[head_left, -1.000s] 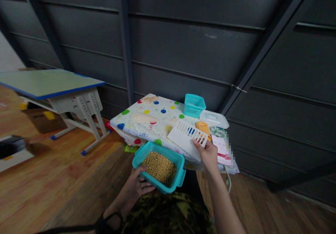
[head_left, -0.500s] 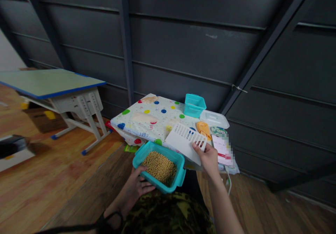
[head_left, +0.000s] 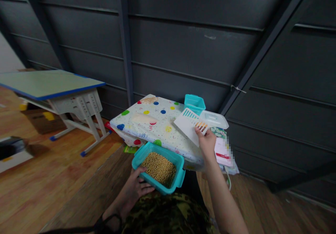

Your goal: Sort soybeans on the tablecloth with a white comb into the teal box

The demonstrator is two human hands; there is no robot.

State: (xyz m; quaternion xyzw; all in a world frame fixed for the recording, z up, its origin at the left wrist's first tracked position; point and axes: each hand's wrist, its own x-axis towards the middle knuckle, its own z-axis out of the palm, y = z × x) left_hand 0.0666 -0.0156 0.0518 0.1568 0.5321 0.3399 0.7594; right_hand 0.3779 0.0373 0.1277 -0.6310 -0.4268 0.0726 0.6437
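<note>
My left hand grips the near left wall of a teal plastic container, thumb over its rim and fingers beneath. Soybeans fill much of that container, which is held before my lap at the table's near edge. In my right hand is a flat white slotted plate, pinched at its right end between thumb and fingers. The plate is tilted above the right side of the table, and a second teal container stands just behind it.
A polka-dot cloth covers the table. At its right lie a clear lid, a green patterned item and white papers. A green-topped desk stands to the left. A dark panelled wall rises behind.
My right hand has raised the slotted plate and moved it away from me, toward the second teal container. The left hand and the container of soybeans have barely moved.
</note>
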